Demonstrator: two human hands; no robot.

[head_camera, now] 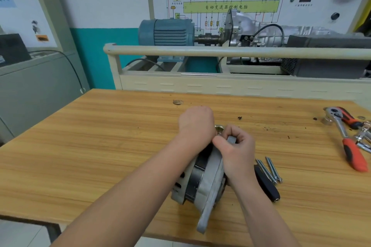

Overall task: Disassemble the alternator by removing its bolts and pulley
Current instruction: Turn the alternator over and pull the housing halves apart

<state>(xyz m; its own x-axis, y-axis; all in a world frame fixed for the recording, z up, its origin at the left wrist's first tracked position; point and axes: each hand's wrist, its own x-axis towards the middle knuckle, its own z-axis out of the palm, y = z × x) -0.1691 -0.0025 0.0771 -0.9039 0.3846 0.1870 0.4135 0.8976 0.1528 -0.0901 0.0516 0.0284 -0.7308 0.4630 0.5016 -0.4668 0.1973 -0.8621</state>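
Note:
The alternator point(202, 182) lies on its side on the wooden table point(100, 136), its grey housing and dark stator band showing between my arms. My left hand point(195, 124) curls over the far top of the housing; what its fingers hold is hidden. My right hand point(234, 146) grips the upper edge of the front housing, fingers wrapped round a grey lug. A small brass-coloured nut or bushing point(219, 129) sits just beyond my hands. Several long bolts point(269, 170) lie loose on the table to the right of the alternator.
A black handle point(267, 183) lies beside the bolts. A ratchet wrench with a red grip point(349, 146) and other chrome tools point(363, 136) lie at the table's right edge. Behind the table stands a cream bench with a rail point(220, 51), a blue motor point(166, 32) and a gearbox.

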